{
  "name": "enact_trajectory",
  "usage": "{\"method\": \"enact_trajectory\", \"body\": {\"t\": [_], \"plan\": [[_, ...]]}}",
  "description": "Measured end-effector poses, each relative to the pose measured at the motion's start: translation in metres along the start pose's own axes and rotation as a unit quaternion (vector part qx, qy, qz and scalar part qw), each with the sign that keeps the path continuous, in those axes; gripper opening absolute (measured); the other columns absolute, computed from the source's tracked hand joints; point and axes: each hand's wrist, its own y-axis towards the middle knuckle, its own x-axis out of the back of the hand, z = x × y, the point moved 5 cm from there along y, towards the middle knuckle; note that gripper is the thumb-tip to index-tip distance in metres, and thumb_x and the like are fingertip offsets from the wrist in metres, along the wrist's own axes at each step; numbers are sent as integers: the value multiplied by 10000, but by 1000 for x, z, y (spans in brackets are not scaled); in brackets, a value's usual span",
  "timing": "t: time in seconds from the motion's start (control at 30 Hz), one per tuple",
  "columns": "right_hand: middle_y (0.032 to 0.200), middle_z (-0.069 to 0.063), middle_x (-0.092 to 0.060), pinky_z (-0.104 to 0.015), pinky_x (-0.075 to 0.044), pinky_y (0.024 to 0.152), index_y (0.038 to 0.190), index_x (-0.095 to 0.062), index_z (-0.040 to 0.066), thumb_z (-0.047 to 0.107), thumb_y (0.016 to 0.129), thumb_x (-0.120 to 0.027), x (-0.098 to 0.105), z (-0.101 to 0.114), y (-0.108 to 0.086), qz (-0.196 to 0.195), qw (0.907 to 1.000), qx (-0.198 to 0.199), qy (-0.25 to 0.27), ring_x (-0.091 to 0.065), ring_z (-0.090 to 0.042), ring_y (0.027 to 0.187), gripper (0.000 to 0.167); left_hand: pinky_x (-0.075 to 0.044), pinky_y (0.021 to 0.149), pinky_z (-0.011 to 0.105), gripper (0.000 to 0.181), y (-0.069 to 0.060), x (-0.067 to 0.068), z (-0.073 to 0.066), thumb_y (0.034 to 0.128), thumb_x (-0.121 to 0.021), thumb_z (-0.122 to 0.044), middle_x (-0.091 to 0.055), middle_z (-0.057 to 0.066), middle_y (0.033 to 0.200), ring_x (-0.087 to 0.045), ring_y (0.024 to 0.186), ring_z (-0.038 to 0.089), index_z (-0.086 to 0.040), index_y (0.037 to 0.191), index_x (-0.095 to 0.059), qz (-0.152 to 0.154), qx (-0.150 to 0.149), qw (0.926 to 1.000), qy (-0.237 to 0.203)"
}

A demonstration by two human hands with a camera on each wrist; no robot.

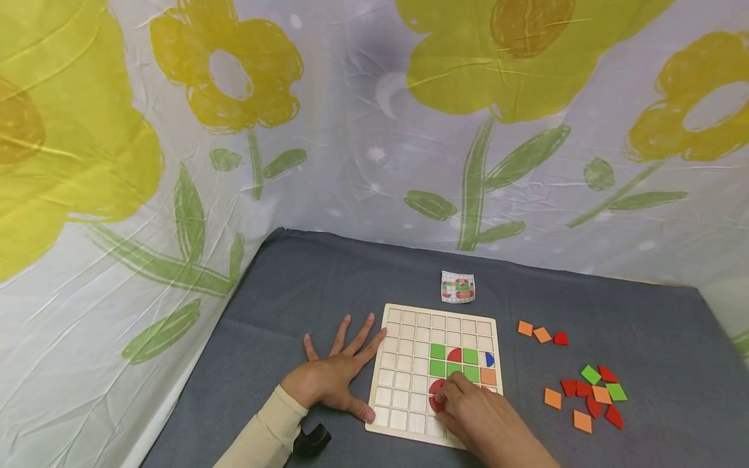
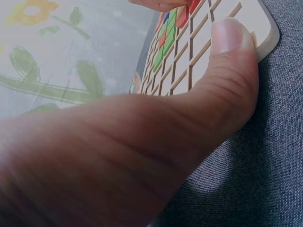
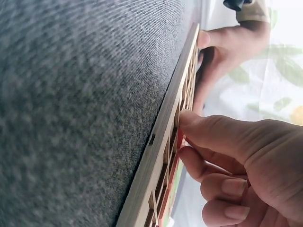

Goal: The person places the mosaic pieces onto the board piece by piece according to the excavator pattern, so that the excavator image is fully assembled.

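Observation:
A pale wooden grid board point(image 1: 403, 363) lies on the cloth, with green tiles point(image 1: 437, 351), red rounded tiles point(image 1: 454, 355), an orange tile point(image 1: 488, 376) and a blue half-round tile point(image 1: 489, 359) in its cells. My left hand point(image 1: 333, 382) is spread at the board's left side. Its thumb point(image 2: 232, 56) presses on the near left corner, and a fingertip reaches the left edge. Over the lower middle of the board is my right hand point(image 1: 482, 416), thumb and index finger pinching a red tile point(image 3: 180, 137) at a cell. The hand hides several cells behind it.
Loose orange, red and green tiles point(image 1: 601, 394) lie scattered right of the board, with a smaller group point(image 1: 542, 335) farther back. A small printed pattern card point(image 1: 458, 287) sits beyond the board. Dark grey cloth point(image 1: 328, 286) covers the table; a flowered curtain point(image 1: 351, 162) hangs behind.

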Motion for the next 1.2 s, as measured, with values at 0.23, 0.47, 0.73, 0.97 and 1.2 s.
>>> {"method": "enact_trajectory", "body": {"t": [0.23, 0.47, 0.73, 0.97, 1.2], "plan": [[873, 77, -544, -214, -404, 513, 949, -736, 166, 252, 879, -869, -1, -1, -1, 83, 9999, -91, 9, -425, -27, 674, 174, 122, 989, 944, 1405, -1, -2, 1, 633, -891, -714, 162, -95, 1773, 214, 1610, 356, -413, 1710, -40, 39, 39, 10000, 15], [882, 91, -545, -210, -422, 517, 928, -742, 189, 303, 865, -887, 1, 0, -1, -27, 9999, -6, -127, -437, -22, 695, 195, 144, 979, 940, 1401, 0, -1, 1, 639, -895, -710, 161, -82, 1774, 217, 1608, 365, -397, 1713, -51, -14, -46, 10000, -38], [847, 106, -506, -199, -418, 540, 947, -673, 184, 289, 859, -894, 1, 6, 2, -644, 9968, 116, -452, -405, -19, 627, 260, 144, 989, 935, 1398, 1, 0, 1, 641, -891, -712, 153, -84, 1775, 218, 1608, 359, -401, 1713, -49, 7, -40, 10000, -29], [857, 109, -470, -198, -380, 529, 938, -638, 196, 279, 885, -871, -1, 6, 2, -710, 9967, 83, -381, -371, -14, 593, 253, 121, 993, 942, 1396, 1, 0, 1, 644, -884, -724, 156, -84, 1775, 212, 1610, 359, -403, 1712, -43, 18, -15, 10000, 38], [888, 138, -503, -215, -410, 523, 977, -676, 219, 426, 943, -809, 10, -14, -6, -675, 9959, -542, -266, -409, 21, 610, 249, 127, 987, 943, 1400, 1, 0, 2, 642, -882, -729, 161, -80, 1774, 219, 1607, 363, -405, 1712, -40, -3, -27, 10000, 37]]}}
